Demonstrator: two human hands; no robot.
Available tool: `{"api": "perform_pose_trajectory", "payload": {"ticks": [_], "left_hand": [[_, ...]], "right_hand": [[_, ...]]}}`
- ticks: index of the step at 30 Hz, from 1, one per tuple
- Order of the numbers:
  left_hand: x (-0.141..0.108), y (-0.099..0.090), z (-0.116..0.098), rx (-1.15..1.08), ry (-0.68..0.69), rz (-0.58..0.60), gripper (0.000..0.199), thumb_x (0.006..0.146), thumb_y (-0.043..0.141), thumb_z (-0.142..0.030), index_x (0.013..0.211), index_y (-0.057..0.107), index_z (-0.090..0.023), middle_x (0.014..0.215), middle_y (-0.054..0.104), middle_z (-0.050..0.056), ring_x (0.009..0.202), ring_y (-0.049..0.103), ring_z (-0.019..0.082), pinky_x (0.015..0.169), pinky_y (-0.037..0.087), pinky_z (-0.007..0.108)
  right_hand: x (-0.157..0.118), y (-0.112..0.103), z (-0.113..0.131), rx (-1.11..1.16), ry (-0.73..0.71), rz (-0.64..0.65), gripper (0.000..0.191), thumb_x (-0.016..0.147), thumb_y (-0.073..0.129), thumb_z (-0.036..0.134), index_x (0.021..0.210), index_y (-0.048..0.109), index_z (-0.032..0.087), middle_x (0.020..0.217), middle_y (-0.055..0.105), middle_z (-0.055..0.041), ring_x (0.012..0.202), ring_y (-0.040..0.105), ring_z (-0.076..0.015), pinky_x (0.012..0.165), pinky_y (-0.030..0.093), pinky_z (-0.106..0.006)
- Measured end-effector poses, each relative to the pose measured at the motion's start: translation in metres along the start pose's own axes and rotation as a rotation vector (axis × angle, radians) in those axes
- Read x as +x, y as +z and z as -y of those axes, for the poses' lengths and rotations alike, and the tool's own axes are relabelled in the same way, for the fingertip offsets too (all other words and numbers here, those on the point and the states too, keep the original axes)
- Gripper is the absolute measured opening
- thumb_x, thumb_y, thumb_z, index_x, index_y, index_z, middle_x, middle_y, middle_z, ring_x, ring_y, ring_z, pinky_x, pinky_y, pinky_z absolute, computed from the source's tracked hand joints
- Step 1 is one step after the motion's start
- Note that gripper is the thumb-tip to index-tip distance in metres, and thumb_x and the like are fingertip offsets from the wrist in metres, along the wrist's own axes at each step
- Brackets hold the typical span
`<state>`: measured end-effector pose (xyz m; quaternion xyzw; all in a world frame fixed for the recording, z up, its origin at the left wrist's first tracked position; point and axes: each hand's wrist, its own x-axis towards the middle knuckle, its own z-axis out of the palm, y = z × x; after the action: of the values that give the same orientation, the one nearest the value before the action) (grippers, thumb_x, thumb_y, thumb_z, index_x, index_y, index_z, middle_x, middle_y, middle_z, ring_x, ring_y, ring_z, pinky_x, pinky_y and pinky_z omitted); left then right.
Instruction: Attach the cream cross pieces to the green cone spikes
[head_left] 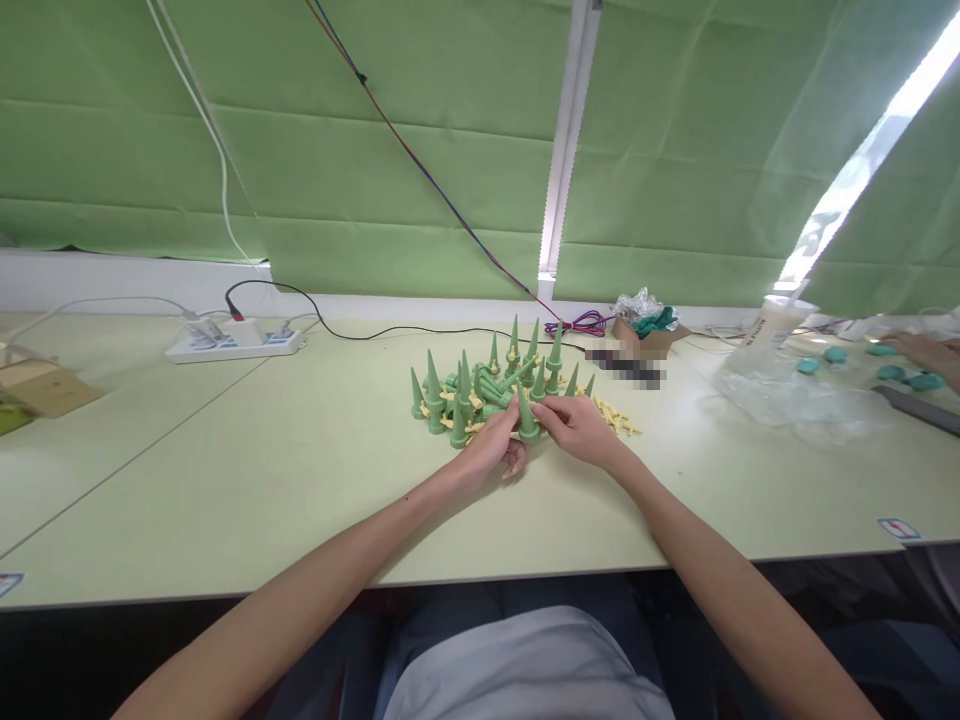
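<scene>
A green pointed cone with a wider collar at its base (528, 420) stands upright between my two hands. My left hand (493, 442) is closed on it from the left, fingers curled beneath. From the right, my right hand (576, 424) pinches at its side; whatever lies between those fingertips is too small or hidden to make out. Just beyond my hands is a cluster of similar green cones (435, 400), several upright and others lying in a heap. Small yellow pieces (616, 416) lie scattered to the right of my right hand, and some sit against the cones.
A power strip (236, 343) with plugs lies at the back left, near a cardboard box (46, 388). At the right are an open carton (649, 338), a plastic cup (776, 325) on clear plastic film, teal pieces (892, 373) and another person's hand (926, 352).
</scene>
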<state>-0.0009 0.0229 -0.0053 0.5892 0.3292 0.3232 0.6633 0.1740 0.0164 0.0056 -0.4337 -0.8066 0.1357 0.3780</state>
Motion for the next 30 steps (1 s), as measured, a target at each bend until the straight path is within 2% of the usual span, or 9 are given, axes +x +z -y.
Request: {"api": "perform_pose_trajectory", "payload": {"ticks": [5, 16, 20, 30], "left_hand": [[-0.001, -0.001, -0.003, -0.03, 0.012, 0.024, 0.051, 0.088, 0.043, -0.066, 0.09, 0.056, -0.016, 0.06, 0.042, -0.005, 0.036, 0.043, 0.006, 0.032, 0.03, 0.019], [-0.005, 0.001, -0.007, -0.044, 0.069, -0.039, 0.041, 0.086, 0.055, -0.058, 0.084, 0.052, -0.017, 0.065, 0.042, -0.004, 0.041, 0.046, 0.005, 0.033, 0.03, 0.018], [-0.006, 0.001, -0.008, -0.025, 0.111, -0.05, 0.04, 0.085, 0.058, -0.056, 0.092, 0.053, -0.017, 0.081, 0.052, -0.001, 0.044, 0.049, 0.004, 0.035, 0.033, 0.017], [-0.009, 0.002, -0.013, 0.083, 0.132, -0.09, 0.042, 0.084, 0.059, -0.057, 0.101, 0.052, -0.019, 0.073, 0.045, -0.004, 0.047, 0.049, 0.005, 0.036, 0.035, 0.017]], "right_hand": [[0.0, 0.001, -0.003, -0.01, -0.001, 0.012, 0.041, 0.097, 0.04, 0.036, 0.061, 0.042, 0.018, 0.053, 0.041, 0.004, 0.05, 0.036, -0.009, 0.054, 0.029, -0.023], [0.0, 0.0, -0.005, -0.025, 0.002, 0.02, 0.041, 0.097, 0.038, 0.039, 0.061, 0.044, 0.019, 0.053, 0.042, 0.0035, 0.05, 0.036, -0.0099, 0.054, 0.03, -0.023], [0.0, 0.0, -0.005, -0.039, -0.002, 0.02, 0.041, 0.097, 0.038, 0.039, 0.061, 0.044, 0.019, 0.053, 0.043, 0.0033, 0.05, 0.037, -0.0099, 0.054, 0.029, -0.023], [0.0, 0.0, -0.004, -0.034, 0.001, 0.021, 0.041, 0.097, 0.038, 0.038, 0.061, 0.038, 0.019, 0.051, 0.039, 0.0043, 0.049, 0.037, -0.0099, 0.054, 0.028, -0.024]]}}
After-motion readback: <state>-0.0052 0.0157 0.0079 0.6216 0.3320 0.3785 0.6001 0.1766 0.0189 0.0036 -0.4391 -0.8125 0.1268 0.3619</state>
